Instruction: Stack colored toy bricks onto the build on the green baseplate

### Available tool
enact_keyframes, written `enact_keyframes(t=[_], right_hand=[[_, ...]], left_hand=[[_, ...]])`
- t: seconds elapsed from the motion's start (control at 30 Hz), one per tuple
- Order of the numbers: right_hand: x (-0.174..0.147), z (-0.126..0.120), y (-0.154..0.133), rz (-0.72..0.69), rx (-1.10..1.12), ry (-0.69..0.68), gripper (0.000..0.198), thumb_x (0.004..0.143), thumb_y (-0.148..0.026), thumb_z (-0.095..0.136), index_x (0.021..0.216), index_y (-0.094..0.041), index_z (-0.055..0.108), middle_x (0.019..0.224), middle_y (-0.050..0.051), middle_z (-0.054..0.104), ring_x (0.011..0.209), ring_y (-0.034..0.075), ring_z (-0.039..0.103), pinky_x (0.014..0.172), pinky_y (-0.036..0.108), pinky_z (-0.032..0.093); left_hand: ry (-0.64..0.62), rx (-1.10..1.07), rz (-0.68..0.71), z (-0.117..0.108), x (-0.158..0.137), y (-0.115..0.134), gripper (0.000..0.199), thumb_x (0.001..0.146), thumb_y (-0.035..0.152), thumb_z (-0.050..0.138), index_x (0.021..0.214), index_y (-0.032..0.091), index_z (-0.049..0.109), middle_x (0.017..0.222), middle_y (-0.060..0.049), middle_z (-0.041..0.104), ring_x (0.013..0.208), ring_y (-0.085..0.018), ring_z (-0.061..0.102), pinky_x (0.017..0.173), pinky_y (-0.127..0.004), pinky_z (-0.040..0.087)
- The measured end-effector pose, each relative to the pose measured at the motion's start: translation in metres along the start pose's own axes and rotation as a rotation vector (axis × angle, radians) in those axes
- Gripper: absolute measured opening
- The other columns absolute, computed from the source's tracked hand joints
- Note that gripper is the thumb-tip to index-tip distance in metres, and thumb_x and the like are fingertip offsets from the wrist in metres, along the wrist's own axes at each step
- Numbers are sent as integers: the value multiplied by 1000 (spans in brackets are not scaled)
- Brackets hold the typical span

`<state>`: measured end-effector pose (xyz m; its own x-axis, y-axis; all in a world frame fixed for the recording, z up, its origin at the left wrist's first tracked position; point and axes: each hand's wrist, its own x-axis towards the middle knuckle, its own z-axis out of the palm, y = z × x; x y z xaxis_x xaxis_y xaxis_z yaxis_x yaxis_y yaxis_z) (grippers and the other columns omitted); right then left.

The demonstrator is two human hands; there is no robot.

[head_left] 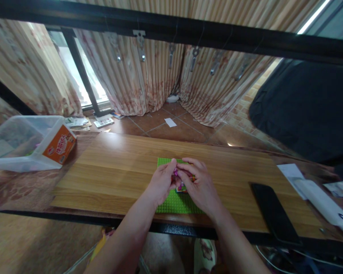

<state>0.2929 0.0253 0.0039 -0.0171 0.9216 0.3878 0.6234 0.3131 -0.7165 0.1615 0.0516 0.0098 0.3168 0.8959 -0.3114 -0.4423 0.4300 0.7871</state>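
A green studded baseplate [171,204] lies on the wooden board near its front edge. Above it, my left hand [162,180] and my right hand [198,180] meet, both with curled fingers. Between the fingertips shows a small pink toy brick piece [175,172]; both hands pinch at it. Below the fingers sits a small build of coloured bricks [182,187], with pink, blue and orange parts. My fingers cover much of it, so its full shape and how it joins the plate are hidden.
A clear plastic bin [53,161] with an orange label stands at the left. On the right lie a black phone [274,213], a white device [328,203] and papers [291,173]. A dark metal bar [171,26] with hanging clips crosses above the board [108,171].
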Motion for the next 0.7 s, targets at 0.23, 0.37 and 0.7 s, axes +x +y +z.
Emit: enact_keyframes(t=[0.23, 0.37, 0.7], right_hand=[[-1, 3, -2, 52, 56, 5, 16, 90, -33, 63, 92, -31, 78, 115, 5, 68, 113, 26, 59, 100, 47, 44], [-1, 3, -3, 74, 109, 41, 14, 88, -32, 64, 86, -28, 77, 112, 6, 70, 109, 25, 62, 99, 46, 45], [8, -49, 34, 244, -30, 172, 23, 85, -42, 62, 86, -22, 75, 87, 7, 77, 82, 24, 70, 77, 37, 53]], left_hand=[[-50, 68, 22, 1, 2, -9, 45, 76, 56, 71, 63, 15, 57, 49, 5, 46, 40, -5, 38, 39, -19, 21], [2, 10, -20, 2, 0, -6, 44, 71, 54, 75, 65, 15, 58, 51, 5, 48, 42, -5, 40, 41, -18, 23], [154, 27, 27, -6, 4, 8, 25, 81, 35, 60, 84, 11, 66, 64, -6, 69, 42, -6, 40, 41, -18, 18]])
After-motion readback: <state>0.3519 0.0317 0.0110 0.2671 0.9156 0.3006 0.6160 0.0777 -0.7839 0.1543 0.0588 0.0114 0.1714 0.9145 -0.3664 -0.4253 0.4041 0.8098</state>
